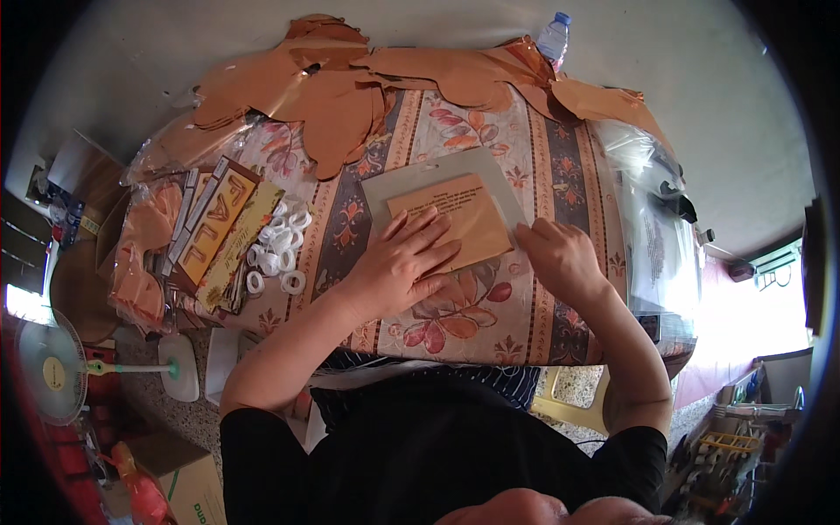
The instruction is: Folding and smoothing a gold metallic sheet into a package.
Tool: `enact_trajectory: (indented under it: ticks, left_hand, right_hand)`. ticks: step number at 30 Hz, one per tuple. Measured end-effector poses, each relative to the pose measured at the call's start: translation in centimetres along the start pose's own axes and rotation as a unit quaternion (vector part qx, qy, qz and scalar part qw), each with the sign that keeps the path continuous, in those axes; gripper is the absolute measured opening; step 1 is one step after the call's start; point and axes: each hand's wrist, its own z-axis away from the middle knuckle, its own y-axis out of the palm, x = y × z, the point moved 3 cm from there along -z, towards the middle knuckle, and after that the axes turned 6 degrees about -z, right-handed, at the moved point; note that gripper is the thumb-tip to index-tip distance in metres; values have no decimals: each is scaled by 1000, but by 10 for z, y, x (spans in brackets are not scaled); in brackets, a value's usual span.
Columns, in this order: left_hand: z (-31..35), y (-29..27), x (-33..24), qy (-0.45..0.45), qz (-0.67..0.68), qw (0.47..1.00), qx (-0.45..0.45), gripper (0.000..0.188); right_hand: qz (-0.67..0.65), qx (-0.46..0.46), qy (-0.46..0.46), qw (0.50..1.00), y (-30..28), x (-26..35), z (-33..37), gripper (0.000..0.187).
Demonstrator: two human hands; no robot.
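Observation:
In front of me on the table lies a flat, greyish see-through plastic bag [378, 191] with a small hang slot at its top. A light brown flat piece [479, 226] shows in it, with dark print across its upper part. My left hand [401, 269] is spread flat on the bag's left side, over the brown piece. At the bag's right edge, my right hand [562, 259] has its fingers curled and pinched together on the plastic. The fingertips of that hand are partly hidden.
White ring-shaped rolls [282, 234] are heaped left of the bag, beside stacked autumn-coloured signs [220, 229]. Brown cut-out shapes [341, 109] line the far edge near a water bottle [553, 39]. Clear plastic bags [652, 236] lie right. A fan [54, 372] stands left.

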Motion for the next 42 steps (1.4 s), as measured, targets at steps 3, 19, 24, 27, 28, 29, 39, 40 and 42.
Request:
enact_trajectory:
  ticks: [3, 19, 24, 27, 28, 29, 39, 40, 42]
  left_hand:
    - [1, 0, 2, 6, 22, 999, -37, 42]
    - [0, 6, 11, -12, 86, 996, -32, 39]
    - [2, 5, 13, 0, 76, 997, -35, 44]
    - [1, 7, 14, 1, 72, 997, -32, 43]
    - [1, 6, 13, -1, 74, 997, -31, 43]
    - [1, 4, 13, -3, 80, 996, -30, 43]
    - [0, 5, 12, -2, 59, 998, -21, 44]
    - [1, 5, 12, -4, 59, 998, -21, 44]
    - [1, 5, 11, -7, 54, 998, -24, 45]
  right_hand:
    - [-51, -28, 7, 998, -20, 18, -7, 20]
    - [-217, 38, -49, 974, 10, 89, -29, 15]
    - [-243, 57, -47, 967, 8, 101, -30, 16]
    - [-245, 127, -12, 961, 18, 99, -27, 18]
    - [-248, 103, -31, 963, 17, 99, -29, 18]
    - [-251, 79, -49, 964, 15, 100, -31, 18]
    - [-296, 71, -84, 949, 21, 106, -36, 24]
    - [-265, 95, -84, 956, 25, 106, -35, 28]
    - [-232, 120, -82, 962, 27, 107, -36, 32]
